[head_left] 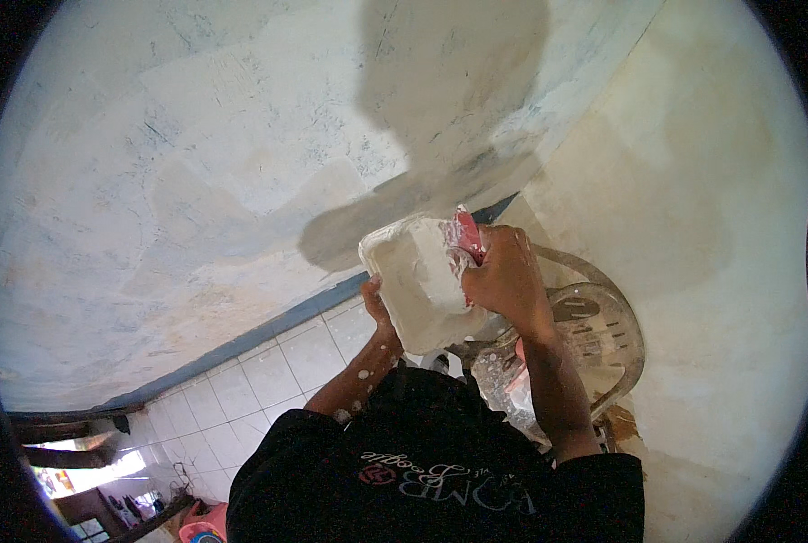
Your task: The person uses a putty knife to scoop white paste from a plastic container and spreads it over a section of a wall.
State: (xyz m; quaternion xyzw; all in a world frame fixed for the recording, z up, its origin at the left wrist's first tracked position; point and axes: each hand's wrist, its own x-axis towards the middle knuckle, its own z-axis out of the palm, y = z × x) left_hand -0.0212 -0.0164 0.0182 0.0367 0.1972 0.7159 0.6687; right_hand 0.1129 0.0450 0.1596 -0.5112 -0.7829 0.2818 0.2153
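Observation:
A white, paint-coated tray (399, 308) with rounded corners is held up in front of my chest. My left hand (377, 309) is closed on its left edge, with white spatters along the wrist and forearm. At the tray's upper right, my right hand (503, 271) is closed on a red tool (464, 231) smeared with white; whether it is a brush or a scraper I cannot tell. The tool's working end is over the tray, partly hidden by the white material and my fingers.
A patchy white wall (168, 109) with a blue lower strip (196, 362) stands ahead, meeting a cream wall (693, 163) at the right. Below are white floor tiles (304, 357) and a dirty plastic chair (621, 326). Dark shelving with clutter (132, 507) and a pink plastic item (200, 520) are lower left.

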